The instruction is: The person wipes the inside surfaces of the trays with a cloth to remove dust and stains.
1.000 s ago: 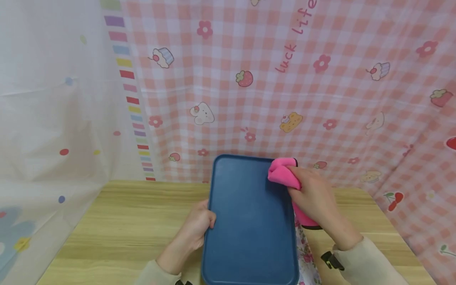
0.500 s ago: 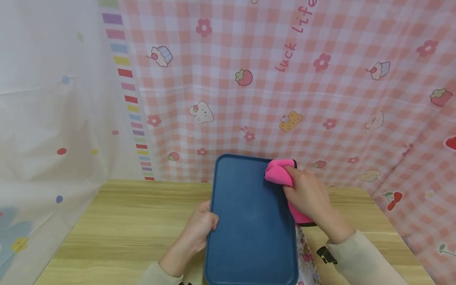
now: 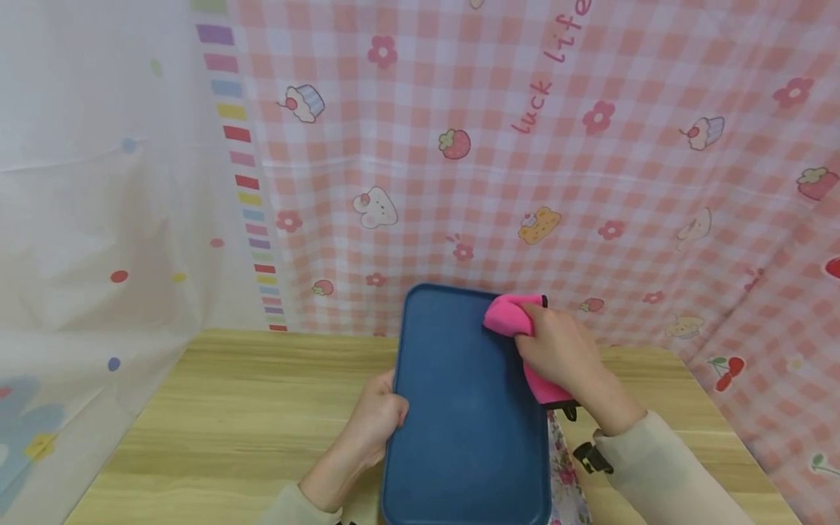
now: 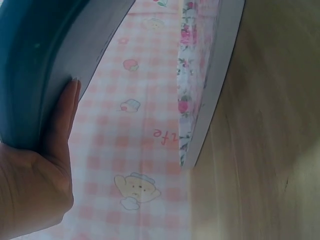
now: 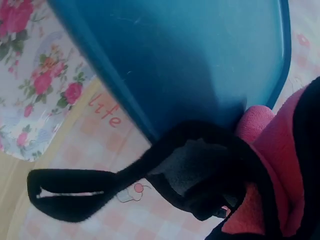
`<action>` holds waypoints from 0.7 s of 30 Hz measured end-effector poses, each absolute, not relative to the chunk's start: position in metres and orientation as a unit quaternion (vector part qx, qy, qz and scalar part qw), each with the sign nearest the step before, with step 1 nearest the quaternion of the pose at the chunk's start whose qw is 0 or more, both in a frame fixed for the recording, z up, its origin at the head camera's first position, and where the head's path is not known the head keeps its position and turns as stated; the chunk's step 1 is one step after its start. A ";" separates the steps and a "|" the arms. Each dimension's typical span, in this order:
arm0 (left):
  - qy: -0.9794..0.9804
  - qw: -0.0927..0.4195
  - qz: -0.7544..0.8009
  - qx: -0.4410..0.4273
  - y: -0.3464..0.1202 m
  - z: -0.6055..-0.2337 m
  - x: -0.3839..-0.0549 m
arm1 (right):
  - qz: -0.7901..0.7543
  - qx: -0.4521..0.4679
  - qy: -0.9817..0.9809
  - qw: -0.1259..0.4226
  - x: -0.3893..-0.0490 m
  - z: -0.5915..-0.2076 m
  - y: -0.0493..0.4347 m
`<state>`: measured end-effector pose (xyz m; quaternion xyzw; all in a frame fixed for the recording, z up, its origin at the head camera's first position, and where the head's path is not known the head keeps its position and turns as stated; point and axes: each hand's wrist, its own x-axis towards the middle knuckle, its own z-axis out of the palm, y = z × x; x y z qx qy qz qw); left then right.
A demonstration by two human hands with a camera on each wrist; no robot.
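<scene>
A blue rectangular tray (image 3: 466, 415) with a low raised rim is held up off the table, tilted. My left hand (image 3: 375, 415) grips its left edge, thumb over the rim; in the left wrist view the fingers (image 4: 65, 107) lie along the tray's pale underside. At the tray's far right corner, my right hand (image 3: 561, 350) holds a bunched pink cloth (image 3: 508, 318) against the inner surface. Part of the cloth hangs over the right rim. The right wrist view shows the cloth's black trim and a black hanging loop (image 5: 70, 212).
A flower-patterned tray (image 3: 566, 477) sits on the wooden table (image 3: 262, 423), partly hidden under the blue tray; its pale edge shows in the left wrist view. A pink checked curtain (image 3: 407, 175) hangs behind the table, and a white one (image 3: 131, 211) at left.
My right hand and the pink cloth have moved a little to the left along the far end of the tray. The left hand keeps its grip, with the tray shifted slightly right.
</scene>
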<state>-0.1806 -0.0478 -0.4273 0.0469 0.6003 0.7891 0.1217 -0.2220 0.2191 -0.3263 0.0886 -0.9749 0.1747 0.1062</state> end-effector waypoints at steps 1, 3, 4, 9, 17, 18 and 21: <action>0.601 0.120 0.789 0.046 -0.048 -0.427 -0.181 | 0.180 0.087 -0.974 0.104 -0.223 -0.325 0.218; 0.605 0.116 0.787 0.045 -0.048 -0.426 -0.180 | 0.188 0.083 -0.974 0.099 -0.224 -0.323 0.217; 0.607 0.114 0.785 0.045 -0.048 -0.426 -0.180 | 0.192 0.081 -0.973 0.096 -0.224 -0.322 0.217; 0.613 0.104 0.781 0.046 -0.048 -0.424 -0.179 | 0.203 0.072 -0.973 0.083 -0.226 -0.318 0.213; 0.612 0.102 0.783 0.048 -0.047 -0.424 -0.178 | 0.202 0.080 -0.972 0.089 -0.226 -0.315 0.203; 0.613 0.103 0.782 0.048 -0.047 -0.424 -0.178 | 0.202 0.083 -0.972 0.092 -0.226 -0.315 0.202; 0.613 0.107 0.781 0.051 -0.047 -0.425 -0.179 | 0.199 0.087 -0.971 0.100 -0.226 -0.315 0.197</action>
